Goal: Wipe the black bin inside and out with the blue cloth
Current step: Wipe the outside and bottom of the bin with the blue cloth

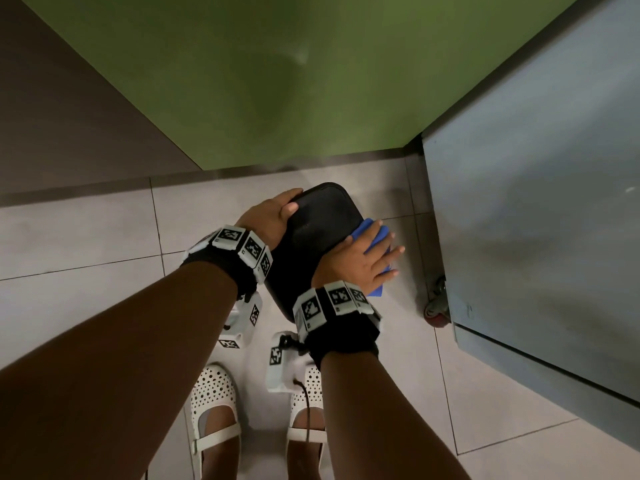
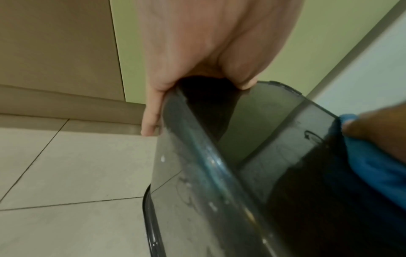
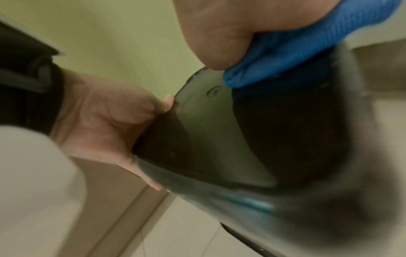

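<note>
Black bin upturned on the tiled floor at my feet, my left hand gripping its base edge, my right hand flat-fingered, pressing blue cloth against its right side.

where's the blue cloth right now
The blue cloth lies under the right hand, pressed against the black plastic bin's right outer side.

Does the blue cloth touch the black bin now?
Touching. The right wrist view shows the blue cloth pressed flat against the black bin.
</note>
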{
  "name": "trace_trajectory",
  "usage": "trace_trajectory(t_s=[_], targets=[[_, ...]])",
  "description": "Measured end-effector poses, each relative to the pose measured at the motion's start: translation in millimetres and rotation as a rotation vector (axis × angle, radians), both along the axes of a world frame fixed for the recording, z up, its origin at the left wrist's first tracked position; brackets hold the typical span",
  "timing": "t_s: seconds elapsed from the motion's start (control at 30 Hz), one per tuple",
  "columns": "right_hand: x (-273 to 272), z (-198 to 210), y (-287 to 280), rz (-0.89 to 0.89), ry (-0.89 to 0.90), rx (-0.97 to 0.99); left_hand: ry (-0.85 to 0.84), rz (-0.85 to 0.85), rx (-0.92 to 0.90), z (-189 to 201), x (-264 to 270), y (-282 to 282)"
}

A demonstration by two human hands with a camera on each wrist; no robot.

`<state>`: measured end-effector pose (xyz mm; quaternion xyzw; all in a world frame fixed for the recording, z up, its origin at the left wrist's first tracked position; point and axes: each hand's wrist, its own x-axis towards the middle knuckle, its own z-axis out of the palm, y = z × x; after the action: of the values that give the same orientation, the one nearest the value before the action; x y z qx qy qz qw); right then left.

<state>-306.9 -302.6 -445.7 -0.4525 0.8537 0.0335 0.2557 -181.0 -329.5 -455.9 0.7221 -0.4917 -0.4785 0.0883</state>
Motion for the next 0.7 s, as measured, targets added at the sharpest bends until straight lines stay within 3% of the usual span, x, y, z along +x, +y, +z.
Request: trace_trajectory(t_s=[0.07,0.2,0.37,0.47,0.6,0.7], targets=[[12.6,0.2,-11.3,0.05,-0.03,-0.019,0.002,-0.034,-0.012,1.9,1.2,0.0],[37.9,4.1,-30.8,0.319,-0.111,-0.082,0.031,-0.038,-0.007,4.8,1.1,0.0],[44.2,1.3,-42.8,0.577,-0.124,-0.064,0.131,0.191,0.025,2.7,1.3,13.6],[46.8,-0.2,-29.8,0.669,-0.033,-0.209,0.234,0.365,0.183,2.6,2.0,29.4],[50.3,0.8,-17.5,0.829,-0.158,-0.002,0.355,0.542,0.456,11.5,2.5,54.4],[54.5,1.9,-5.1,0.897,-0.171,0.002,0.459,0.687,0.491,21.5,-4.3,71.9]])
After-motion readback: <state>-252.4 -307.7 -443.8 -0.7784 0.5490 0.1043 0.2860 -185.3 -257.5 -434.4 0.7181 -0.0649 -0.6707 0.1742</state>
